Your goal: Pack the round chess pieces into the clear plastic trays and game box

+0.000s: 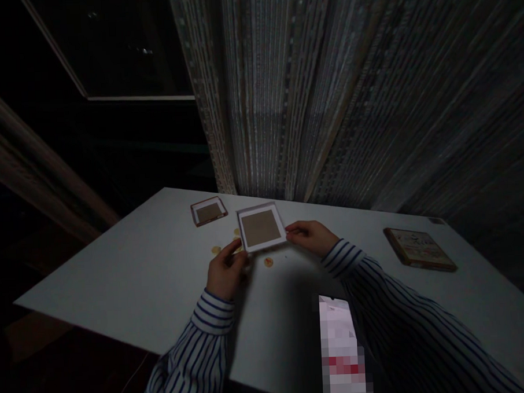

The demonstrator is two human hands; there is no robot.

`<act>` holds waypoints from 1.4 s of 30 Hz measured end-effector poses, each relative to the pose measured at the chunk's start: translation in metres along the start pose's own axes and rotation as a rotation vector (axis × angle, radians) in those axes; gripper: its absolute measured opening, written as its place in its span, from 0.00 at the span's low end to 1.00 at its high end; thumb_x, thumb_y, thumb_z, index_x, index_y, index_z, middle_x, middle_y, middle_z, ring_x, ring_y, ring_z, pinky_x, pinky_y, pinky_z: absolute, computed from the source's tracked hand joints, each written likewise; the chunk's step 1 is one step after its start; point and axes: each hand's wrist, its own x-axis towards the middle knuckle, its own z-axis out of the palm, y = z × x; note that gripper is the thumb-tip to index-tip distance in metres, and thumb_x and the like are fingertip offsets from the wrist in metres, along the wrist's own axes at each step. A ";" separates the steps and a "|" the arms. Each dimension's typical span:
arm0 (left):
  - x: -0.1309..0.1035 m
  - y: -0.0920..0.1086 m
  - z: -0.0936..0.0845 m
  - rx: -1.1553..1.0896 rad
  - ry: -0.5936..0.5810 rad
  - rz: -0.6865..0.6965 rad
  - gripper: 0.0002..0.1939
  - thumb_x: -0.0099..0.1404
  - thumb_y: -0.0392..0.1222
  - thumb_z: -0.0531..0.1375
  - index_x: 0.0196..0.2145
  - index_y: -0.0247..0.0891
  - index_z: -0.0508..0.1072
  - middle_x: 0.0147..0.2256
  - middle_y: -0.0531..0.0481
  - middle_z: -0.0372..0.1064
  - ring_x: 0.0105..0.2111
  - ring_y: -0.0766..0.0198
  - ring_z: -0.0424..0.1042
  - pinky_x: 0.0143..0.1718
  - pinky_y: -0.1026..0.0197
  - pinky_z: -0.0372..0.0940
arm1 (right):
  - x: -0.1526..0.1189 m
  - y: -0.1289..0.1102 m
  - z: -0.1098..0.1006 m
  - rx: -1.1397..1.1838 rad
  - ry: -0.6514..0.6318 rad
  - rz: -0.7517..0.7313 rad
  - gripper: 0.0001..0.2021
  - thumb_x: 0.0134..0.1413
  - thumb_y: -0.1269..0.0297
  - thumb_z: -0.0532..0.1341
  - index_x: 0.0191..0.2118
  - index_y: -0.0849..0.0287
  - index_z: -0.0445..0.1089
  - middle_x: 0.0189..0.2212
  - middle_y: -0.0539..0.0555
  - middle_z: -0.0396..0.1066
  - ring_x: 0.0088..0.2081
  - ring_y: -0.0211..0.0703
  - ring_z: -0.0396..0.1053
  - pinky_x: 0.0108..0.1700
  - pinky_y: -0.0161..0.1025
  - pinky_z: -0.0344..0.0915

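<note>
Between my two hands a shallow square box part (261, 228) is held tilted over the table, its white inside with a grey-brown panel facing me. My left hand (227, 268) grips its lower left corner, fingers closed on the edge. At the right edge, my right hand (312, 236) pinches the rim between thumb and fingers. Small yellowish round pieces (216, 250) lie by my left hand, some partly behind the box. Just below the box sits a round token (269, 262) with a reddish mark.
On the white table (130, 272), a second open shallow box (209, 211) lies at the back left. A closed decorated box (420, 248) is on the right. A lit phone (340, 338) lies near the front edge. String curtains (262, 104) hang behind the table.
</note>
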 end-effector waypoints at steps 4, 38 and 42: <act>-0.003 -0.002 0.008 0.002 -0.034 -0.011 0.26 0.50 0.44 0.61 0.46 0.29 0.68 0.29 0.45 0.74 0.27 0.62 0.72 0.30 0.61 0.68 | -0.009 0.002 -0.005 -0.022 0.033 0.017 0.09 0.41 0.68 0.59 0.33 0.63 0.70 0.27 0.52 0.73 0.31 0.40 0.71 0.36 0.36 0.67; -0.021 -0.012 0.067 0.200 -0.271 0.003 0.21 0.52 0.41 0.58 0.44 0.31 0.70 0.35 0.45 0.74 0.37 0.59 0.72 0.42 0.58 0.65 | -0.093 0.076 -0.033 -0.160 0.277 -0.160 0.15 0.48 0.59 0.56 0.41 0.61 0.65 0.26 0.52 0.72 0.27 0.37 0.69 0.30 0.35 0.67; -0.025 -0.016 0.075 0.247 -0.291 0.051 0.20 0.53 0.41 0.58 0.44 0.33 0.70 0.37 0.45 0.74 0.39 0.59 0.71 0.45 0.56 0.64 | -0.104 0.079 -0.036 -0.124 0.308 -0.084 0.15 0.47 0.58 0.57 0.41 0.60 0.66 0.26 0.52 0.72 0.28 0.38 0.69 0.31 0.37 0.68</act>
